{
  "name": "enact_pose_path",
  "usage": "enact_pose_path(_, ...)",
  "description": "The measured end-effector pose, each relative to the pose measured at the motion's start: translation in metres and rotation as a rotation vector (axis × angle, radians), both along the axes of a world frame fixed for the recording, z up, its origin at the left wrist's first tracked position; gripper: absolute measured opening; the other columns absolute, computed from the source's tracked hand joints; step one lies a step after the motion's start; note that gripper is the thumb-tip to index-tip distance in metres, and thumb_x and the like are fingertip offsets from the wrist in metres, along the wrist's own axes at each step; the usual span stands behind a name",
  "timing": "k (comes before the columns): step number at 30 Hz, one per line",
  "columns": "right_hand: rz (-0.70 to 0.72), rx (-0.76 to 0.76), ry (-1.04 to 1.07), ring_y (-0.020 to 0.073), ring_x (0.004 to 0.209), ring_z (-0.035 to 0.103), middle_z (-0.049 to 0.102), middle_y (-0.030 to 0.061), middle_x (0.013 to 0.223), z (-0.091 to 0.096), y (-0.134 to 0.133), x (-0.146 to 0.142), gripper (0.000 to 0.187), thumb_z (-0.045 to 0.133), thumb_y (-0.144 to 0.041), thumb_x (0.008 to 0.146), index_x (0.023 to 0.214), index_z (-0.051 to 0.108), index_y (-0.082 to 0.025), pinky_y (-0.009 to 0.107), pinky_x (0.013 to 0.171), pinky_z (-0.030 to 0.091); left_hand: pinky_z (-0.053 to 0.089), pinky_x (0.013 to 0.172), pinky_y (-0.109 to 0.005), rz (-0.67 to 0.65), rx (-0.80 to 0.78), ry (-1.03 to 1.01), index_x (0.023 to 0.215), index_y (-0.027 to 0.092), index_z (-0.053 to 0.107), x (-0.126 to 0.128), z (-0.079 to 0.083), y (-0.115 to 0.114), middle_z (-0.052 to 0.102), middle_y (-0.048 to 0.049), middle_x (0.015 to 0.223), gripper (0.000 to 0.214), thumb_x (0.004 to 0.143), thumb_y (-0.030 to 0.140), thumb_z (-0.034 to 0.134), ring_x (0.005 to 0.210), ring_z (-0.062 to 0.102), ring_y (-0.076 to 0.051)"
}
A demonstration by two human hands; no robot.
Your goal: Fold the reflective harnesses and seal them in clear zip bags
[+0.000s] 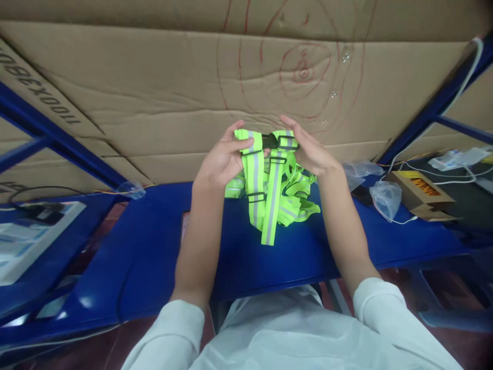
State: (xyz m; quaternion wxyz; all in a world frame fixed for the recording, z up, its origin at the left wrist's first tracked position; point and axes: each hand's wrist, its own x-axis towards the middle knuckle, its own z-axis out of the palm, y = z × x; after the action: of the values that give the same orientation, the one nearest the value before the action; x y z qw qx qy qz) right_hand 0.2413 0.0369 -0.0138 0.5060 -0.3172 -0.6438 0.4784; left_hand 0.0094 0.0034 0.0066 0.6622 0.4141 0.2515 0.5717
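Observation:
A neon yellow-green reflective strap (256, 172) with a silver stripe hangs between my hands above the table. My left hand (223, 159) pinches its left part, thumb laid over the webbing. On the other side, my right hand (313, 152) grips the right part, with one finger raised; some of its fingers are hidden behind the webbing. A black buckle (270, 141) sits in the span between the hands. Black slider loops show along the webbing, and one end dangles down. Behind it, more tangled webbing (298, 198) of the same kind bunches up over the blue table (246, 262).
Cardboard (162, 87) with red circles drawn on it stands behind the table. To the right are an open cardboard box (421, 195), clear plastic bags (386, 199) and white cables. A white tray-like object (42, 239) lies at left. Blue metal posts (414, 126) frame both sides.

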Motion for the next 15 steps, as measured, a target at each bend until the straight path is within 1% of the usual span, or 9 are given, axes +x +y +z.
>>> enact_pose_path(3,0.061,-0.081,0.059,0.0308,0.121,0.079,0.082,0.0080,0.126,0.011,-0.011,0.003,0.083,0.098,-0.074,0.076,0.140,0.073,-0.027,0.050,0.111,0.068,0.071,0.088,-0.034,-0.072,0.093,-0.014,0.135,0.029,0.059,-0.003,0.005,-0.011,0.082,0.0031,0.098,0.073,0.075,0.001,0.091,0.101,0.084,-0.023)
enact_pose_path(5,0.132,-0.087,0.000,0.0314,0.113,0.081,0.083,0.0087,0.117,0.015,-0.019,0.007,0.070,0.101,-0.065,0.077,0.129,0.078,-0.024,0.050,0.106,0.070,0.071,0.090,-0.031,-0.093,0.127,0.023,0.146,0.031,0.058,-0.005,0.005,-0.016,0.082,0.0031,0.101,0.090,0.071,0.002,0.097,0.103,0.084,-0.023)
enact_pose_path(6,0.167,-0.086,-0.033,0.0317,0.110,0.082,0.084,0.0091,0.113,0.016,-0.021,0.008,0.065,0.100,-0.064,0.078,0.124,0.080,-0.023,0.051,0.103,0.070,0.070,0.089,-0.030,-0.094,0.135,0.047,0.150,0.033,0.058,-0.006,0.004,-0.018,0.081,0.0037,0.100,0.097,0.069,0.002,0.100,0.103,0.084,-0.023)
enact_pose_path(8,0.175,-0.078,-0.062,0.0312,0.104,0.082,0.083,0.0084,0.109,0.014,-0.022,0.010,0.059,0.100,-0.063,0.078,0.116,0.081,-0.022,0.052,0.100,0.071,0.070,0.089,-0.027,-0.073,0.140,0.070,0.154,0.037,0.059,-0.005,-0.001,-0.016,0.079,0.0050,0.096,0.102,0.068,0.006,0.103,0.104,0.085,-0.023)
enact_pose_path(9,0.134,-0.067,-0.052,0.0303,0.102,0.081,0.083,0.0072,0.108,0.011,-0.020,0.010,0.058,0.102,-0.062,0.075,0.113,0.080,-0.023,0.052,0.099,0.072,0.070,0.091,-0.027,-0.057,0.139,0.066,0.155,0.038,0.059,-0.004,-0.005,-0.013,0.078,0.0049,0.097,0.102,0.068,0.007,0.104,0.105,0.084,-0.023)
enact_pose_path(11,0.008,-0.027,-0.007,0.0288,0.102,0.080,0.083,0.0050,0.111,0.005,-0.015,0.010,0.062,0.106,-0.058,0.068,0.112,0.078,-0.024,0.052,0.103,0.070,0.070,0.094,-0.030,-0.039,0.118,0.049,0.151,0.037,0.061,0.001,-0.013,-0.005,0.080,0.0025,0.106,0.095,0.071,0.010,0.103,0.107,0.084,-0.023)
enact_pose_path(12,-0.054,-0.001,0.010,0.0286,0.104,0.079,0.082,0.0044,0.113,0.002,-0.011,0.009,0.065,0.108,-0.057,0.065,0.113,0.077,-0.025,0.052,0.106,0.069,0.070,0.094,-0.032,-0.042,0.094,0.056,0.148,0.034,0.063,0.004,-0.018,-0.001,0.081,-0.0001,0.111,0.086,0.074,0.013,0.102,0.106,0.085,-0.025)
enact_pose_path(13,-0.105,0.026,0.018,0.0287,0.108,0.079,0.081,0.0042,0.115,-0.001,-0.007,0.009,0.069,0.109,-0.057,0.064,0.116,0.077,-0.025,0.051,0.110,0.067,0.071,0.091,-0.035,-0.049,0.065,0.080,0.143,0.030,0.065,0.006,-0.022,0.003,0.082,-0.0036,0.113,0.074,0.079,0.019,0.101,0.103,0.085,-0.027)
enact_pose_path(15,-0.169,0.086,0.013,0.0291,0.116,0.077,0.080,0.0046,0.118,-0.006,-0.001,0.007,0.073,0.108,-0.059,0.066,0.123,0.076,-0.025,0.049,0.116,0.064,0.071,0.077,-0.036,-0.056,0.016,0.177,0.130,0.023,0.070,0.010,-0.029,0.008,0.084,-0.0101,0.106,0.048,0.092,0.036,0.095,0.094,0.086,-0.031)
